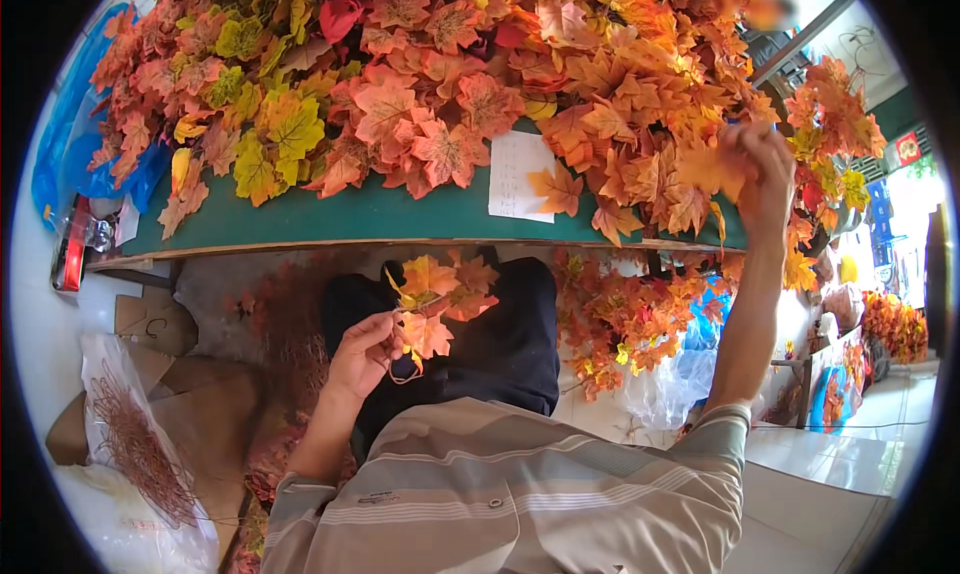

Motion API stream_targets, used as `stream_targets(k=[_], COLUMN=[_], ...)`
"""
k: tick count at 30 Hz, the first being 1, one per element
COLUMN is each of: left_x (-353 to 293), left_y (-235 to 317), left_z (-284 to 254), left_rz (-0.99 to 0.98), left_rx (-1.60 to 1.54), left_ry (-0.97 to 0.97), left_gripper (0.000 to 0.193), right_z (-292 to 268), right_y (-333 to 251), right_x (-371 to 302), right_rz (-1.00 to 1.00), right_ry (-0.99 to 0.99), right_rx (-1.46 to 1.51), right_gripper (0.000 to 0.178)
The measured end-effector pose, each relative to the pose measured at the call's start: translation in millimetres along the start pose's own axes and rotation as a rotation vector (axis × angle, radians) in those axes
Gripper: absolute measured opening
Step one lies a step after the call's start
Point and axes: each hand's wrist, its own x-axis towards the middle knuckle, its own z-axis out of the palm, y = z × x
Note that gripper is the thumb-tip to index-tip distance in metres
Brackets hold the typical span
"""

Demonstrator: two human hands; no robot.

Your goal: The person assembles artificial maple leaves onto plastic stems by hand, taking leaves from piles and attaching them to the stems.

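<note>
My left hand [368, 352] is closed in a pinch over my lap. It holds a small sprig of artificial maple leaves [427, 336], orange and yellow, with a thin loop of stem hanging below the fingers. My right arm stretches out to the right end of the green table. There my right hand [763, 167], slightly smeared by motion, has its fingers curled around the edge of a blurred orange artificial maple leaf [708, 167]. Beside and behind it rises a large heap of artificial maple leaves [620, 94] in orange.
Pink, red and yellow-green leaves [430, 104] cover the green tabletop [350, 214]. A paper slip [517, 179] lies at its front edge. More leaf garlands [630, 319] hang below at right. On the left floor, a clear bag [140, 444] of reddish-brown wire stems rests by cardboard [215, 404].
</note>
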Motion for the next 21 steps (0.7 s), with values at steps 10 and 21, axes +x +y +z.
stream_targets(k=[10,21], left_x=[-4,-4], left_y=[0,-15], left_z=[0,11], left_rz=[-0.002,-0.081], left_rx=[0.000,0.162], left_ry=[0.012,0.105], left_gripper=[0.021,0.017], right_z=[89,177], right_y=[33,89], right_x=[-131,-203], right_rz=[0.603,0.734], right_ry=[-0.474,-0.690], right_rx=[0.210,0.497], right_gripper=[0.004,0.009])
